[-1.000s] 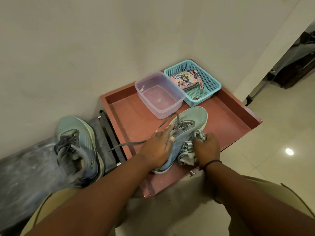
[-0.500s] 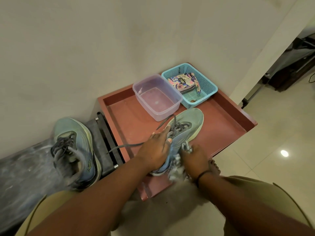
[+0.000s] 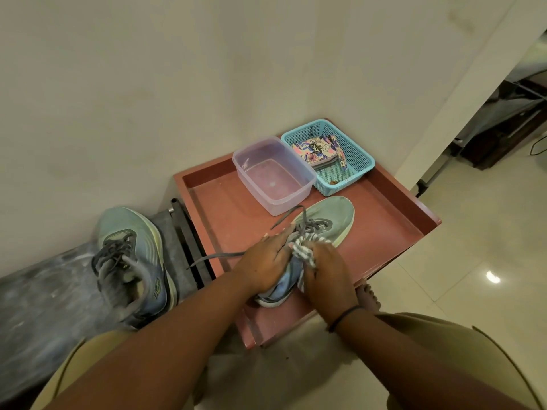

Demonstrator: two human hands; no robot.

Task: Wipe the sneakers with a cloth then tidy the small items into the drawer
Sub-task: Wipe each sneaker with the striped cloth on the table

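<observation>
Both hands on teal sneaker [image 3: 328, 220]: left [image 3: 268, 261] apparently gripping it, right [image 3: 325, 267] bunching striped cloth [image 3: 302, 253]

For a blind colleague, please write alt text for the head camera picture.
The person's left hand steadies a teal sneaker on a red tray table while the right hand rubs it with a striped cloth. A clear tub and a blue basket stand behind; the second sneaker lies left.
</observation>
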